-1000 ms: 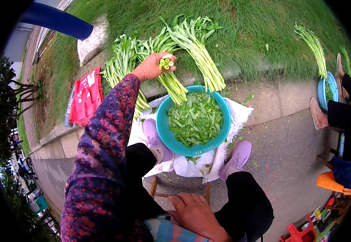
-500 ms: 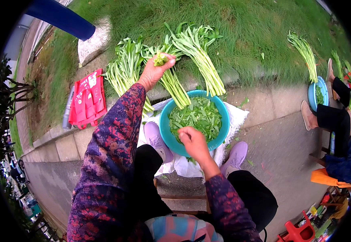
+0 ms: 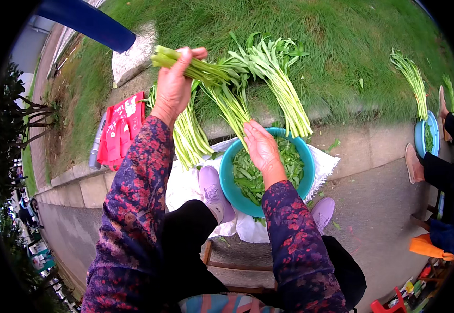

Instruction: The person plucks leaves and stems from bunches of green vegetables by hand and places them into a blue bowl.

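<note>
My left hand [image 3: 175, 86] is closed round a bunch of leafy green stems [image 3: 202, 72], raised above the grass edge. The cut ends of that bunch point left and its leafy end points right. Fingers stretched and palm up, my right hand [image 3: 262, 147] is at the stem ends of a middle bundle [image 3: 231, 107], over the rim of a teal basin [image 3: 226, 180]. Whether it touches those stems I cannot tell. Loose green leaves [image 3: 290, 161] fill the basin. More bundles lie to the left [image 3: 189, 135] and to the right [image 3: 284, 91].
A white cloth [image 3: 185, 182] lies under the basin, between my lilac shoes [image 3: 214, 190]. Left of the bundles are a red bag [image 3: 123, 125] and a blue post [image 3: 94, 23]. At right, a person sits by a blue basin [image 3: 431, 134] with another stem bundle [image 3: 413, 83].
My left hand has risen and turned, so its bunch now lies sideways. My right hand has gone from closed over the leaves to stretched out beside the middle bundle's stem ends.
</note>
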Demonstrator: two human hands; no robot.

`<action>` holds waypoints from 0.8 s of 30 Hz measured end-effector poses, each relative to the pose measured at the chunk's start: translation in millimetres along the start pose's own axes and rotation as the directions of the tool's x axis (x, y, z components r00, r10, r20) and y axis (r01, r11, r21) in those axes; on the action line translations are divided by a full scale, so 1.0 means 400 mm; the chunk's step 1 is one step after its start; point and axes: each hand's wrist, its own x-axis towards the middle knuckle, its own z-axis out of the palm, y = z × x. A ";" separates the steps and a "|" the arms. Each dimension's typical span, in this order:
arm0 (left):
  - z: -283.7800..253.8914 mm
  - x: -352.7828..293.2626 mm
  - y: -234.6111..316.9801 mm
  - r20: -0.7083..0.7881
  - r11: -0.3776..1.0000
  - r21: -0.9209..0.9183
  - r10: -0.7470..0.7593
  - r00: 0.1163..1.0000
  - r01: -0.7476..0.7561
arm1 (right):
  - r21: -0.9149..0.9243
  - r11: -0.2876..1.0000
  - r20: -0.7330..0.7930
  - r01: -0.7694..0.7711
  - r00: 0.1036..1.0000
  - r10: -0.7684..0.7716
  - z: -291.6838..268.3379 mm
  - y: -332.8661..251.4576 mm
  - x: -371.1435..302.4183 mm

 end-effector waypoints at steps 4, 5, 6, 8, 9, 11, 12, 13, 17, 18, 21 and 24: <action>-0.011 0.035 0.141 -0.235 0.956 -0.235 0.119 0.965 -0.175 | -0.026 0.999 -0.024 -0.046 0.999 0.045 -0.003 0.004 0.015; -0.029 0.042 0.174 -0.270 0.932 -0.279 0.157 0.950 -0.233 | -0.025 0.998 -0.028 -0.052 0.998 0.051 0.001 0.004 0.016; -0.027 0.038 0.205 -0.307 0.904 -0.296 0.217 0.927 -0.309 | -0.026 0.998 -0.037 -0.056 0.998 0.055 0.000 0.001 0.018; -0.059 0.050 0.270 -0.415 0.821 -0.310 0.337 0.845 -0.480 | -0.023 0.998 -0.046 -0.063 0.997 0.062 0.001 0.000 0.021; -0.067 0.049 0.299 -0.433 0.794 -0.299 0.382 0.816 -0.530 | -0.021 0.998 -0.051 -0.064 0.997 0.063 -0.001 -0.001 0.022; -0.071 0.041 0.355 -0.446 0.750 -0.281 0.451 0.773 -0.599 | -0.041 0.998 -0.053 -0.049 0.998 0.047 -0.005 -0.003 0.021; -0.064 0.035 0.380 -0.443 0.734 -0.277 0.475 0.760 -0.620 | -0.063 0.997 -0.048 -0.034 0.998 0.031 -0.007 -0.003 0.019; -0.056 0.027 0.393 -0.458 0.736 -0.245 0.486 0.744 -0.631 | -0.085 0.996 -0.042 -0.017 0.999 0.013 -0.009 -0.005 0.015; -0.023 -0.016 0.416 -0.345 0.782 -0.304 0.441 0.828 -0.543 | -0.168 0.984 -0.109 -0.052 0.993 0.034 0.011 -0.016 -0.033; 0.025 -0.035 0.399 -0.384 0.792 -0.299 0.411 0.827 -0.533 | -0.184 0.980 -0.138 -0.072 0.989 0.047 0.004 -0.026 -0.048; 0.105 -0.107 0.377 -0.422 0.833 -0.406 0.193 0.886 -0.375 | -0.179 0.982 -0.192 -0.052 0.981 0.017 -0.005 -0.076 -0.097; 0.131 -0.204 0.381 -0.393 0.871 -0.418 0.081 0.916 -0.257 | -0.208 0.978 -0.216 0.019 0.974 -0.065 -0.001 -0.163 -0.162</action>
